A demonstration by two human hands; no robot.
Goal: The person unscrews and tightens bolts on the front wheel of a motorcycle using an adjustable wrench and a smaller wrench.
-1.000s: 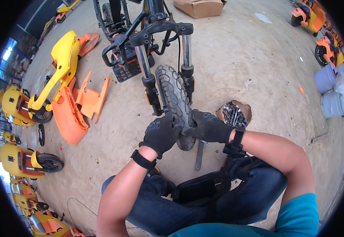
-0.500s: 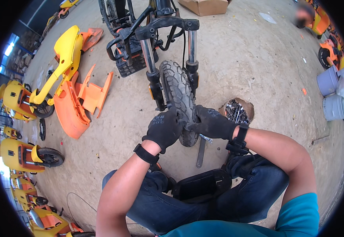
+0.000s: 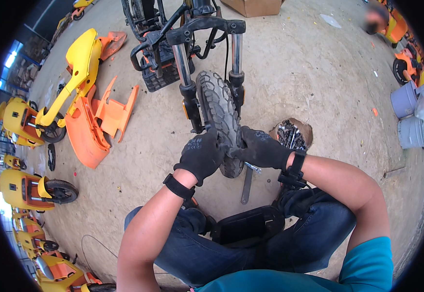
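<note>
In black work gloves, my left hand [image 3: 200, 155] and my right hand [image 3: 264, 149] grip the front wheel [image 3: 217, 100] of a stripped-down scooter from both sides. Their thumbs press on the knobbly black tyre and the fingers curl round its sides. The wheel stands between the two legs of the front fork [image 3: 184, 73], tilted slightly; its hub is hidden from me. Beneath my right hand a shiny metal tool end [image 3: 254, 168] sticks out, and I cannot tell what bears it. On the floor beside the tyre lies a flat wrench [image 3: 246, 186].
A torn box of bolts [image 3: 292, 135] sits right of the wheel. Orange and yellow body panels [image 3: 88, 131] lie at left. Several yellow scooters [image 3: 25, 190] line the left side. Two buckets [image 3: 410, 132] stand far right. A black tray-like object [image 3: 248, 226] lies between my legs.
Both hands keep their grip on the wheel. The whole view has shifted very slightly; the wheel and fork look nearly unchanged.
</note>
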